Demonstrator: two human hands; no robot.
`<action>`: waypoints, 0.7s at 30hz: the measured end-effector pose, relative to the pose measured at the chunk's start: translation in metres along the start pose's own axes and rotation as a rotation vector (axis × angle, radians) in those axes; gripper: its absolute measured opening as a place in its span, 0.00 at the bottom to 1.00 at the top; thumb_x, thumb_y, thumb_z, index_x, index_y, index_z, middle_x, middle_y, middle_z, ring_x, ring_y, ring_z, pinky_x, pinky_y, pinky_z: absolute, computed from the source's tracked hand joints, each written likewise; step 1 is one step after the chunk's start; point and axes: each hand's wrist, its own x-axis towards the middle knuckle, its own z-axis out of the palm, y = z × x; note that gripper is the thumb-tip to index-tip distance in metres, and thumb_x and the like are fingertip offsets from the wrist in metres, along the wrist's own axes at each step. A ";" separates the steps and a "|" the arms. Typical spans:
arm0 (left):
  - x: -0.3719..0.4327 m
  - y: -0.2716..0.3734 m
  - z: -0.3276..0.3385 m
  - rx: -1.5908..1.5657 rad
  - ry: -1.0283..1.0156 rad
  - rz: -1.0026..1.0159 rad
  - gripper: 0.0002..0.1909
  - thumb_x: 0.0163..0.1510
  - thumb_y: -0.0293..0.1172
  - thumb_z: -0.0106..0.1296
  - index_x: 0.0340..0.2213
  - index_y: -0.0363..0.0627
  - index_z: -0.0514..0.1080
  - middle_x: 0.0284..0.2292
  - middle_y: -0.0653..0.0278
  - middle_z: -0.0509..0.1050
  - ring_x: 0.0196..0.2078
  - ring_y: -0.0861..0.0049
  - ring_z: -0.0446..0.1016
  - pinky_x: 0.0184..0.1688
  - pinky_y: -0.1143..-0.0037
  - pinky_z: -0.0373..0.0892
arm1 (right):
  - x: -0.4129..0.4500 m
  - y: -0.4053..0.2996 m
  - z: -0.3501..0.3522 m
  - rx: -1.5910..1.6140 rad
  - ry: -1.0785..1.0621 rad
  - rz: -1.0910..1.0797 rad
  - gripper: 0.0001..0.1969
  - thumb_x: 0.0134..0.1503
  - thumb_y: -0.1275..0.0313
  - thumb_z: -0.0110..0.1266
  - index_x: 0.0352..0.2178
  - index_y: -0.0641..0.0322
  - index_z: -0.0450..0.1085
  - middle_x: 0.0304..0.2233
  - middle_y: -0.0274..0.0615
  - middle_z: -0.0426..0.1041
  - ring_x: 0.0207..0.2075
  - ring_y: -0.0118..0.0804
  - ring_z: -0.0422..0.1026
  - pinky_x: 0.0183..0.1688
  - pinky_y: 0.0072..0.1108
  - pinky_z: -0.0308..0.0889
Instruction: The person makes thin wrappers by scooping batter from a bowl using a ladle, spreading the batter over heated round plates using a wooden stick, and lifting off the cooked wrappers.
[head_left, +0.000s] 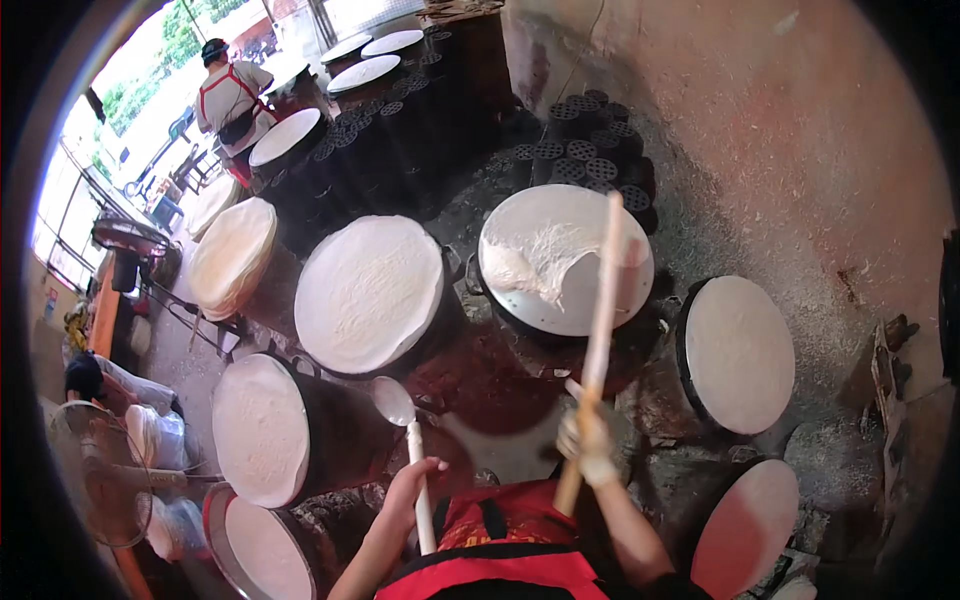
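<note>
My right hand (589, 442), in a pale glove, grips a long wooden pole (604, 300). The pole's far end lies across a round griddle (562, 199) in front of me; whether it touches the surface I cannot tell. Ragged, pulled-up dough or batter (514, 270) covers the griddle's left and middle, beside a smooth grey patch. In my left hand (407, 487) is the pale handle of a ladle (393, 401), its bowl pointing away from me. Just beyond the ladle stands another griddle with a white flatbread sheet (371, 292) over its top.
White-topped round griddles stand left (261, 431) and right (740, 356). A rimmed pan (217, 525) sits low left. Behind are stacked flatbreads (232, 259) and honeycomb coal briquettes (581, 150). A person (232, 97) works far left; another person (112, 382) is near a fan (112, 480).
</note>
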 end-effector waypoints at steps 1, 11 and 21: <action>-0.006 -0.005 -0.018 -0.037 0.015 0.026 0.08 0.49 0.33 0.46 0.25 0.41 0.69 0.22 0.67 0.69 0.24 0.80 0.67 0.26 0.81 0.66 | 0.035 0.017 0.038 -0.091 0.190 -0.060 0.21 0.58 0.59 0.39 0.52 0.51 0.56 0.09 0.25 0.49 0.06 0.20 0.48 0.08 0.15 0.46; -0.072 -0.042 -0.125 -0.089 0.151 0.207 0.07 0.48 0.28 0.46 0.23 0.35 0.68 0.35 0.52 0.72 0.37 0.70 0.71 0.45 0.72 0.65 | 0.245 0.090 0.184 -0.654 0.636 -0.293 0.19 0.57 0.59 0.37 0.41 0.63 0.60 0.32 0.53 0.67 0.34 0.51 0.65 0.35 0.30 0.59; -0.047 -0.018 -0.090 -0.088 -0.023 0.162 0.08 0.49 0.29 0.45 0.23 0.38 0.69 0.38 0.57 0.71 0.40 0.74 0.69 0.47 0.76 0.62 | 0.076 0.118 0.091 0.116 0.425 -0.105 0.08 0.57 0.58 0.41 0.38 0.39 0.57 0.16 0.26 0.58 0.09 0.23 0.55 0.07 0.17 0.51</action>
